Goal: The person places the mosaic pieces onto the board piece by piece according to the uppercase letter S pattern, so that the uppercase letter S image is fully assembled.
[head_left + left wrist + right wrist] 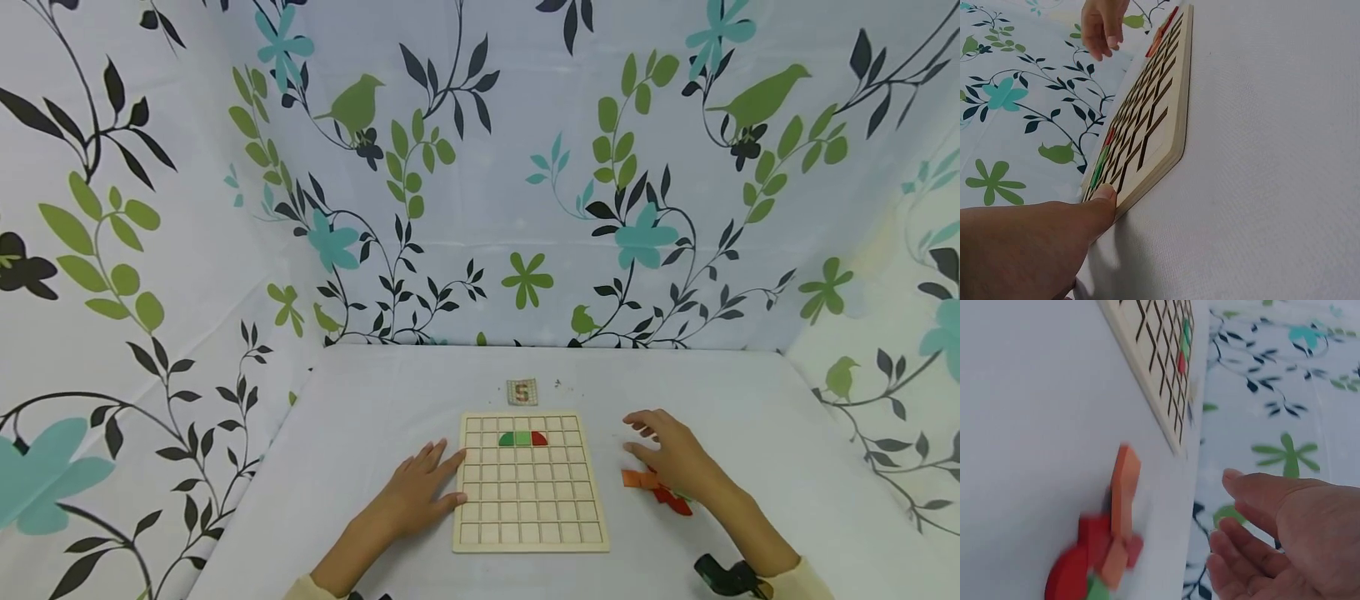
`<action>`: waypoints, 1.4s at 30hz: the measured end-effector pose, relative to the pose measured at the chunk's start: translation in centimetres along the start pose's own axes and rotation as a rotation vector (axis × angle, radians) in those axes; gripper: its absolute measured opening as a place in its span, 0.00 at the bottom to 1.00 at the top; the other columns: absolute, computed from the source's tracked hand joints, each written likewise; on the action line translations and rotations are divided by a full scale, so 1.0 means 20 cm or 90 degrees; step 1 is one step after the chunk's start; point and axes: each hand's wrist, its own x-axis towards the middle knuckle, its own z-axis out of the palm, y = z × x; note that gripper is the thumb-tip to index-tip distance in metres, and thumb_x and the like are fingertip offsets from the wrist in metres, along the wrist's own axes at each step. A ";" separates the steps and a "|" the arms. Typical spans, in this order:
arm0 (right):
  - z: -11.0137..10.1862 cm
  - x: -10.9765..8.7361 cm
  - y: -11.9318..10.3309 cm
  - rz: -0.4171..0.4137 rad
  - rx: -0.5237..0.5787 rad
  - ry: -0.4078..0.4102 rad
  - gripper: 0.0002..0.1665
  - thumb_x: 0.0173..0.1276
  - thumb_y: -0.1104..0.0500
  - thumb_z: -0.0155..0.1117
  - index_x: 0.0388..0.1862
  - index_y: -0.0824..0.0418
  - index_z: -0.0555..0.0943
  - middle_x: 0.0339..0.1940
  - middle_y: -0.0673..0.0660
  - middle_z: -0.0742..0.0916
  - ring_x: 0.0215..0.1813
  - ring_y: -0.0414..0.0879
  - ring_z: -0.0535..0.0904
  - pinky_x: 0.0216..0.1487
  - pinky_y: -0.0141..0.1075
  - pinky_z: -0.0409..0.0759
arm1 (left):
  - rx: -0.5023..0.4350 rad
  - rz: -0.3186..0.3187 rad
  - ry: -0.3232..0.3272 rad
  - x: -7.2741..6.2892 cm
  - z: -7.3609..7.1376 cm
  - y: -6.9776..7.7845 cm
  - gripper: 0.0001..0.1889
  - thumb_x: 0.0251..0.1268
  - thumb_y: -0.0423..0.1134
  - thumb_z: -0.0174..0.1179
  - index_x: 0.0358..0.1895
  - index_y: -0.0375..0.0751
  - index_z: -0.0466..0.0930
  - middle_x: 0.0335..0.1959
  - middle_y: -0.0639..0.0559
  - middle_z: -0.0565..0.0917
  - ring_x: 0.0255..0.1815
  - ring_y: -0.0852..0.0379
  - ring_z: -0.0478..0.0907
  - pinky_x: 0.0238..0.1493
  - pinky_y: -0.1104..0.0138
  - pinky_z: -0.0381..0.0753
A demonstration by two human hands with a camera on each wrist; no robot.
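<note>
A wooden grid board [528, 515] lies flat on the white cloth. In one of its upper rows sit a dark green rounded piece [507, 439], a light green square piece [522, 439] and a red rounded piece [538, 439], side by side. My left hand [420, 493] rests against the board's left edge, fingers spread, with the thumb touching the rim in the left wrist view. To the right of the board, my right hand [675, 457] hovers by a loose pile of orange pieces [1124, 494], red pieces [1067, 575] and a partly hidden green piece [1096, 589]. Nothing shows between its loosely bent fingers.
Behind the board lies a small square card [522, 392] with a patterned figure on it. Small dark marks [558, 383] show on the cloth beside the card. A leaf-and-bird patterned curtain [480, 208] hangs at the back and sides.
</note>
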 end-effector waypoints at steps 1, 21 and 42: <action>-0.02 -0.02 0.02 0.022 -0.002 -0.008 0.25 0.72 0.58 0.74 0.65 0.63 0.80 0.59 0.64 0.84 0.58 0.60 0.82 0.59 0.56 0.86 | 0.001 -0.001 0.000 0.00 0.00 0.00 0.39 0.77 0.66 0.55 0.84 0.54 0.62 0.85 0.37 0.58 0.86 0.34 0.52 0.80 0.33 0.55; 0.09 -0.19 0.11 -0.040 -0.032 -0.024 0.16 0.67 0.61 0.78 0.52 0.54 0.86 0.49 0.47 0.85 0.52 0.45 0.80 0.53 0.42 0.83 | -0.029 -0.003 -0.002 -0.01 -0.01 0.01 0.38 0.78 0.65 0.55 0.84 0.53 0.62 0.85 0.37 0.57 0.87 0.34 0.50 0.80 0.33 0.52; 0.20 -0.11 0.11 -0.062 -0.030 0.032 0.12 0.68 0.66 0.75 0.48 0.58 0.87 0.46 0.49 0.85 0.52 0.47 0.83 0.53 0.40 0.85 | -0.023 -0.002 -0.003 -0.02 -0.01 0.01 0.39 0.78 0.66 0.54 0.84 0.54 0.61 0.86 0.37 0.56 0.86 0.34 0.50 0.80 0.33 0.53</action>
